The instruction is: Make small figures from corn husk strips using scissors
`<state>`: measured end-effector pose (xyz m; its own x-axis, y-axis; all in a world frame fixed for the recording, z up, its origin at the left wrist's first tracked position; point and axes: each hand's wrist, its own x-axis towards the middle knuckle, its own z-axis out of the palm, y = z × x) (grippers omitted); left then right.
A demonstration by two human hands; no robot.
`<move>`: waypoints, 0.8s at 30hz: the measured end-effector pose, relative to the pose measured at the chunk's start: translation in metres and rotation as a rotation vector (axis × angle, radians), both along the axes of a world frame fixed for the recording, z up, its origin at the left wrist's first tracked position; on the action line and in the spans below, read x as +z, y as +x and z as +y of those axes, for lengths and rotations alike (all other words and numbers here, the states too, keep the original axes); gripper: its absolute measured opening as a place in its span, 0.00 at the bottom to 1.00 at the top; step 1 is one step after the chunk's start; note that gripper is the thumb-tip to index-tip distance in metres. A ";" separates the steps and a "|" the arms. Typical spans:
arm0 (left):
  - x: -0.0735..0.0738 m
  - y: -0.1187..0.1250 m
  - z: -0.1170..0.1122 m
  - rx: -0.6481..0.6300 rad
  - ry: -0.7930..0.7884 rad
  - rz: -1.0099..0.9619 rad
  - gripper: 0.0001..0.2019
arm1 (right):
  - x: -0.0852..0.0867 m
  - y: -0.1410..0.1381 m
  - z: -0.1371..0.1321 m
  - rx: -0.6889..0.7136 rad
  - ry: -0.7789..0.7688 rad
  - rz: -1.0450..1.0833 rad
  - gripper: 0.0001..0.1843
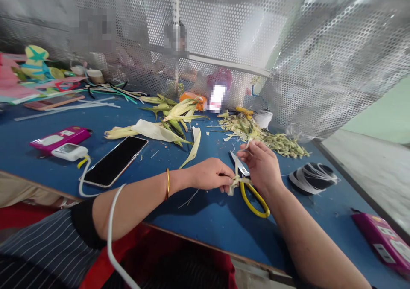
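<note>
My left hand (209, 174) pinches a small knotted piece of pale corn husk (235, 182) just above the blue table. One narrow strip of it runs upward to my right hand (263, 164), whose thumb and fingers are closed on the strip's end. Beneath my hands lies a pair of scissors with yellow handles (266, 212), blades pointing away and partly covered by the husk piece. A loose curved husk (194, 146) rests beyond my left wrist. To the right of my right hand sits a black spool wound with white thread (309, 179).
More corn husks (156, 130) lie across the middle, with a heap of small plaited husk pieces (278, 143) at the back right. A phone (115, 161) and a magenta box (60, 138) are left. Another magenta box (384, 242) sits right. A white cable (110, 237) crosses my left arm.
</note>
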<state>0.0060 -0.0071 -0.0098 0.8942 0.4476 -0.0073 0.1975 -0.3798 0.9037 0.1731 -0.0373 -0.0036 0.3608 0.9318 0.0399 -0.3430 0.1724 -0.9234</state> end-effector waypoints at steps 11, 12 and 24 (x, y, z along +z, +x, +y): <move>0.001 0.000 0.003 0.234 -0.510 -0.106 0.11 | -0.006 -0.003 0.002 -0.012 0.129 -0.109 0.14; 0.001 0.000 0.003 0.238 -0.528 -0.111 0.11 | -0.007 -0.004 0.002 -0.016 0.128 -0.116 0.14; -0.001 0.002 0.001 0.340 -0.519 -0.164 0.15 | -0.014 -0.007 0.001 0.043 0.150 -0.282 0.12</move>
